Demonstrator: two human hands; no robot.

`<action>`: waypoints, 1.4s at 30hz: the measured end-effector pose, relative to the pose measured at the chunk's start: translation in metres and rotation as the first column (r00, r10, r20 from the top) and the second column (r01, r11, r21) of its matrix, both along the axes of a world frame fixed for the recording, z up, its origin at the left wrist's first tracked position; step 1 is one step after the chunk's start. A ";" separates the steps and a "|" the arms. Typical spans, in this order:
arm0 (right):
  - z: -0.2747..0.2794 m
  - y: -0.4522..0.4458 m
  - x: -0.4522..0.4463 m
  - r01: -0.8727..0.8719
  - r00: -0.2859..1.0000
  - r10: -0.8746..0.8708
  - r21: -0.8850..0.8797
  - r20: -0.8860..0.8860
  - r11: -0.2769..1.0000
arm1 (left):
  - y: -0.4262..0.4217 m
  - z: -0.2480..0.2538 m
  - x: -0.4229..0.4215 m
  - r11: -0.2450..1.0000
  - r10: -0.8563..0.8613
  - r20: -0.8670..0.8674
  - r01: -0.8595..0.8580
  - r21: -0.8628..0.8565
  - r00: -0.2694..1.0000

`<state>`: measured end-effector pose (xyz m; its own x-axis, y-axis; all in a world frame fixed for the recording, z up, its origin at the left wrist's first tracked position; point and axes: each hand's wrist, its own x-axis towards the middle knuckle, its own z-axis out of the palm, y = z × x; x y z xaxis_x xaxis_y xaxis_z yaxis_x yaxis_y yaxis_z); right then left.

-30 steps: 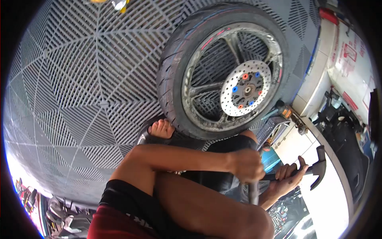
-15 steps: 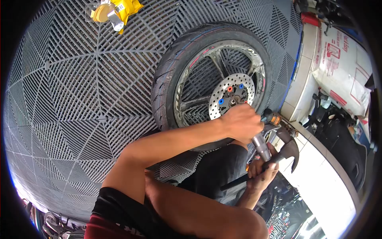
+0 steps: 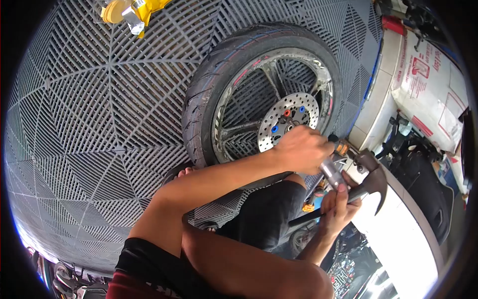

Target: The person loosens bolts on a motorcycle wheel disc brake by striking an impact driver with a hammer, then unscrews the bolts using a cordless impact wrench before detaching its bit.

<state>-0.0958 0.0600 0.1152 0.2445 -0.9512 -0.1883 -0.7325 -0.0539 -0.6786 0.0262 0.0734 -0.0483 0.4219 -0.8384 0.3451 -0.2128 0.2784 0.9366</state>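
Two hands are busy at the near side of the wheel, which lies flat on the grey grid mat, and what has changed is where they are working. A second ago my left hand was off over my lap, away from the wheel; now that fist has come across and covers part of the perforated disc, hiding some of the hub. It's closed around a thick metal tool that sticks out past the fist toward my right hand. My right hand has gone from fairly spread fingers to a tighter curl around the handle of the claw hammer, with a fingertip up by the tool's free end, apparently touching it. I read that as lining things up rather than hitting: the hammer lies at a slant beside the tool, its head beyond my fingers. Whether the left fist actually rests on the hub I can't tell, since my knuckles hide that spot. A blue bolt and a red bolt show on the disc's centre, and a knee in dark cloth sits close to the tyre, below my left forearm.
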 end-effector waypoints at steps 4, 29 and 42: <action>0.019 -0.032 0.033 -0.228 0.966 0.224 -0.011 -0.129 0.974 | -0.013 0.007 -0.006 0.922 0.373 -0.241 -0.387 -0.007 0.896; 0.031 -0.034 0.033 -0.426 0.886 0.439 0.107 -0.152 0.898 | -0.017 0.039 0.049 0.902 -0.432 -0.065 0.432 -0.021 0.899; 0.119 0.012 -0.019 -0.049 0.869 0.166 -0.253 0.465 0.966 | -0.013 0.027 0.028 0.994 -0.029 -0.006 0.028 -0.107 1.000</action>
